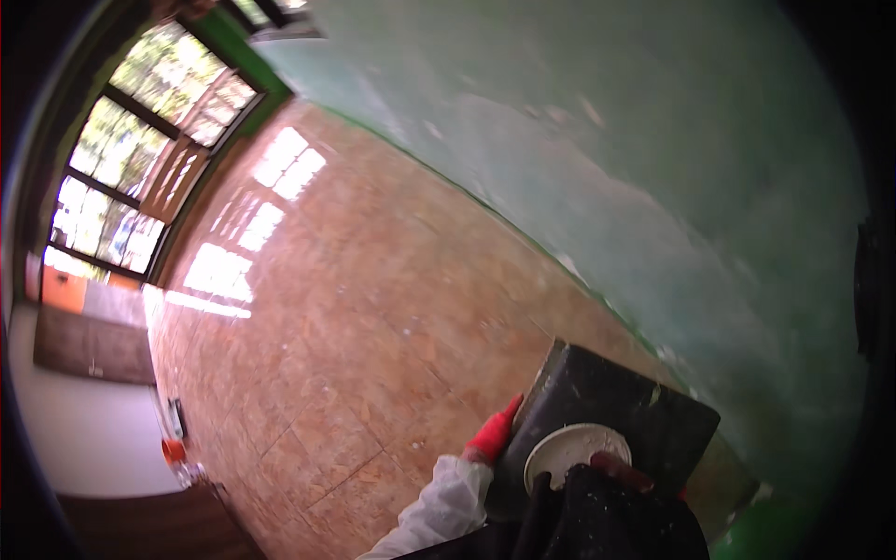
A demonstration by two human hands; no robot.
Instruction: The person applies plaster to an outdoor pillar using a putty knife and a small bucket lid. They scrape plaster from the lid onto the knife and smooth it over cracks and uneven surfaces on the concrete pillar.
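My left hand [495, 435], in a red glove below a white sleeve, grips the left edge of a black rectangular board [597, 387] that looks like a stool top. A round whitish bowl [553, 452] rests on the board, its inside pale and smeared. Over the bowl's near rim lies a reddish-brown shape [618, 469] that I cannot make out. Dark, white-specked clothing [607, 523] covers part of the bowl and the near side of the board. Only a sliver of red at the board's right edge might be my right hand [685, 492]; its fingers are hidden.
A green, patchily coated wall [597, 187] runs along the right. Glossy brown floor tiles [373, 345] stretch to a barred window [131, 140] at the far left. At left stand a white panel [84, 425], a brown board [93, 345] and a small orange container [174, 451].
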